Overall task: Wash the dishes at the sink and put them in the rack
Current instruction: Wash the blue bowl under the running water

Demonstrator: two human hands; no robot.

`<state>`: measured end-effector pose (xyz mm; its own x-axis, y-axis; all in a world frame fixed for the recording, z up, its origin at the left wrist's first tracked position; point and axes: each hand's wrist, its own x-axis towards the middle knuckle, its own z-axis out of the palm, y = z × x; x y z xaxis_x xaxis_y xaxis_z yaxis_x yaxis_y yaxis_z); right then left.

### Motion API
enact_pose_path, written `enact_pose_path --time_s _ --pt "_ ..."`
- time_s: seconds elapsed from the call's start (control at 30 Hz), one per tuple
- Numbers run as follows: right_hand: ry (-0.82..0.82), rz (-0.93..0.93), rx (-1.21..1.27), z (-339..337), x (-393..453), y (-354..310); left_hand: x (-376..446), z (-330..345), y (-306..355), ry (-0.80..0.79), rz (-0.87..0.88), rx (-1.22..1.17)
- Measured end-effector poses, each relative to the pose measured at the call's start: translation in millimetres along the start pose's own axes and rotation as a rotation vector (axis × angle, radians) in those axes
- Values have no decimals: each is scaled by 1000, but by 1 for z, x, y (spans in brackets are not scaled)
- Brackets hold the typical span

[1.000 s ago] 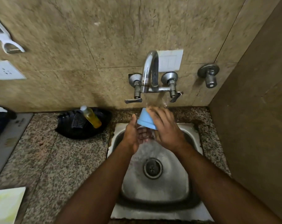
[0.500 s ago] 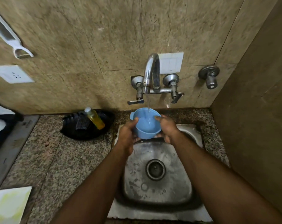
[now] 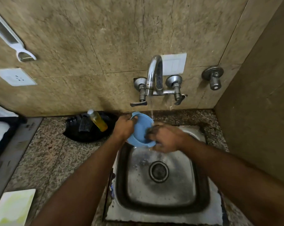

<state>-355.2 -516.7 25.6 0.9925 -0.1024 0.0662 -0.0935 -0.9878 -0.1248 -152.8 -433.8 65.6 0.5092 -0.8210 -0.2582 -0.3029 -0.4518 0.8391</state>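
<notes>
A small blue plastic bowl (image 3: 140, 130) with little side handles is tilted on its side over the back left of the steel sink (image 3: 160, 198). My left hand (image 3: 124, 128) grips its rim by the upper handle. My right hand (image 3: 164, 137) is at the bowl's mouth, with its fingers reaching inside, blurred by motion. A thin stream of water falls from the tap (image 3: 155, 75) onto the bowl's upper right edge and my right hand.
A black tray (image 3: 76, 136) on the granite counter holds a yellow soap bottle (image 3: 98, 120) and a dark scrub pad (image 3: 84, 125). A side wall stands close on the right. A pale board (image 3: 12, 207) lies at the lower left. No rack is in view.
The bowl went from upside down under the tap, to upright and filling, to tilted on its side. My right hand moved from the outside into the bowl's mouth.
</notes>
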Motion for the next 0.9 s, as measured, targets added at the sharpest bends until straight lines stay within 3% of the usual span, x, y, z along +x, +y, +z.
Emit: enact_pose_path --time_s 0.1,0.2,0.3,0.43,0.5,0.6,0.8,0.9 --pt "-128 -89 -352 -24 5 30 4 -4 7 -242 -83 -57" --pt "-177 -86 -467 -45 8 35 6 -7 18 -324 -97 -90" --pt "-178 46 -527 -36 3 20 9 1 26 -189 -15 -91" --pt "-176 337 -270 -19 6 -3 12 34 -1 149 -61 -269" --pt "-137 394 -139 -24 9 -10 -2 44 -2 214 -123 -490" --pt "-169 396 -182 -53 11 -23 -10 59 -11 219 -231 -827" --pt "-397 257 -456 -96 12 -46 -21 79 1 66 -508 -787" --pt "-358 201 -498 -99 8 -50 -20 81 18 34 -542 -880"
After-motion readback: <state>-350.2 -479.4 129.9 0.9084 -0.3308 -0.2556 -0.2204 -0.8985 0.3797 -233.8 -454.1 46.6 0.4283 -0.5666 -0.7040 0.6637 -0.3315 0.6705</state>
